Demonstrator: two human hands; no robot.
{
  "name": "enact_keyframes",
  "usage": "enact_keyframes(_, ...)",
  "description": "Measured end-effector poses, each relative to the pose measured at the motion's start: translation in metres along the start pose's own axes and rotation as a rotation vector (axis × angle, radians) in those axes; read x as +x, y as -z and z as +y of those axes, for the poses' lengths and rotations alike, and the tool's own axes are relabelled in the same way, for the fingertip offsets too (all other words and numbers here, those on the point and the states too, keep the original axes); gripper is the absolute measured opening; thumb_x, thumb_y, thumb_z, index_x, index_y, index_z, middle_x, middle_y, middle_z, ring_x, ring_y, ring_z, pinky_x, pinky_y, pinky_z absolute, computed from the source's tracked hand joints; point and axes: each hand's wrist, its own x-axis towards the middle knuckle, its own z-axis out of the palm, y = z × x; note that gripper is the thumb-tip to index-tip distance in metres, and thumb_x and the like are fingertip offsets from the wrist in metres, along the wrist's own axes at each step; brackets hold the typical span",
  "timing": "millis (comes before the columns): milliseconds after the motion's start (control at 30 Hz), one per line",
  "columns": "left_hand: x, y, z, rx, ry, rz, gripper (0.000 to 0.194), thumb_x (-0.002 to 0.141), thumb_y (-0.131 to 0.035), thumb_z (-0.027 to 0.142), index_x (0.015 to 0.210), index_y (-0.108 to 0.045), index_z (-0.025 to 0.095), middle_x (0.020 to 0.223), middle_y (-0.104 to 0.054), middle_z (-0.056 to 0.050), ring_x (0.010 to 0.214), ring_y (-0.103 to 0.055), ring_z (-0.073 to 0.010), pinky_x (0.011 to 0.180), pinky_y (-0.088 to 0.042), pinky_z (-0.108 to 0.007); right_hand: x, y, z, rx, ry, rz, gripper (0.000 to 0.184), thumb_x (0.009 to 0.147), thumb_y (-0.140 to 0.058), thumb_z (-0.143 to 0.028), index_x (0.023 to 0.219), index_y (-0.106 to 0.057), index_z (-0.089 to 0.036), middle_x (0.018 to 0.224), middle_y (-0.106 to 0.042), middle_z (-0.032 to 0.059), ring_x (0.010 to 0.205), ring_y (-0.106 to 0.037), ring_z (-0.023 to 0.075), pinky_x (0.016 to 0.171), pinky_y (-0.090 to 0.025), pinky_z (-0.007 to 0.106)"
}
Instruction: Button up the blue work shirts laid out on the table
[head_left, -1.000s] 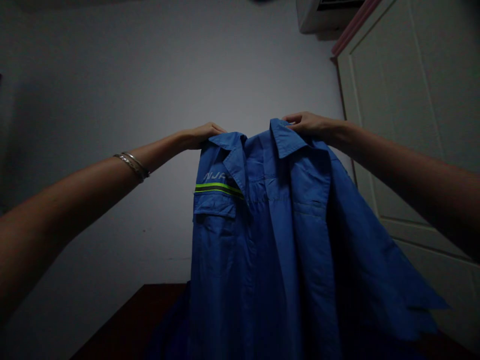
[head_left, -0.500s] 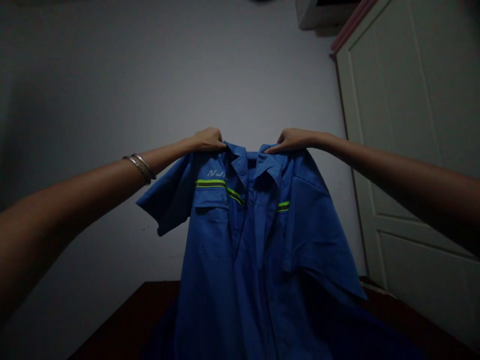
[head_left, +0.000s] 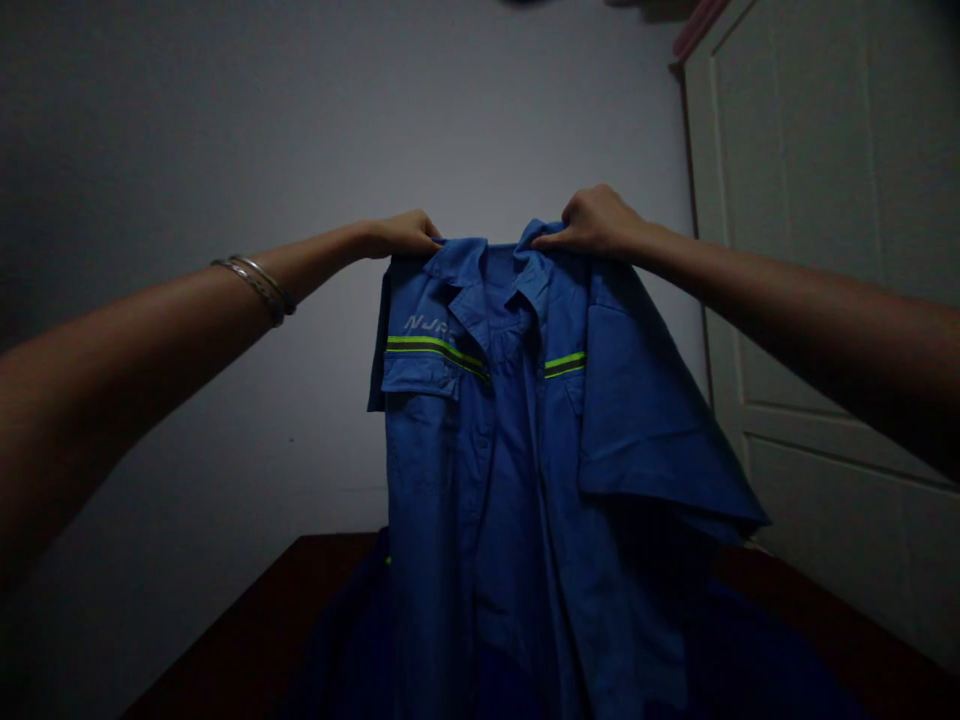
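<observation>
I hold a blue short-sleeved work shirt [head_left: 525,450] up in front of me by its shoulders. It has a collar, chest pockets, yellow-green reflective stripes and pale lettering on one side. My left hand [head_left: 401,234] is closed on the shoulder seam left of the collar. My right hand [head_left: 592,220] is closed on the shoulder right of the collar. The shirt hangs open down the front, and its lower part reaches a dark wooden table [head_left: 262,630]. Two bangles [head_left: 255,285] sit on my left forearm.
A plain grey wall [head_left: 225,120] stands straight ahead. A white panelled door [head_left: 825,250] is at the right. More dark blue cloth [head_left: 750,660] lies on the table under the shirt. The room is dim.
Both hands have risen with the shirt since half a second ago. The left sleeve has dropped in against the body, and the right sleeve still flares out.
</observation>
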Motion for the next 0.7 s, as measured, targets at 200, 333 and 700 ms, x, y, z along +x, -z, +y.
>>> enact_keyframes(200,-0.002,-0.004,0.001,0.401,-0.056,0.198,0.049,0.073,-0.049,0.038,0.078,-0.063,-0.009,0.053,-0.041,0.001,0.06,-0.047,-0.0082,0.063,-0.03,-0.021,-0.009,0.0,0.003,-0.19,0.178,-0.058,0.071,0.076,-0.032,-0.068,0.073,-0.06,-0.003,0.076,-0.062,0.0206,0.072,-0.056,0.019,0.061,-0.035,0.025)
enact_keyframes(333,-0.005,-0.007,0.002,0.593,-0.049,0.259,0.074,0.071,-0.043,0.055,0.077,-0.059,-0.017,0.072,-0.053,-0.01,0.085,-0.053,-0.0255,0.069,-0.03,-0.026,-0.007,-0.006,0.01,-0.283,0.216,-0.056,0.077,0.077,-0.026,-0.067,0.082,-0.06,0.002,0.08,-0.062,0.0207,0.081,-0.057,0.0212,0.067,-0.037,0.027)
enact_keyframes(700,-0.004,0.012,-0.026,0.36,0.012,0.288,0.08,0.081,-0.023,0.052,0.095,-0.052,-0.021,0.117,-0.045,-0.013,0.117,-0.032,-0.032,0.085,-0.023,-0.021,-0.015,-0.01,0.005,-0.317,0.355,0.132,0.097,0.057,-0.005,-0.067,0.062,-0.06,0.012,0.064,-0.059,0.026,0.073,-0.06,0.0265,0.049,-0.031,0.028)
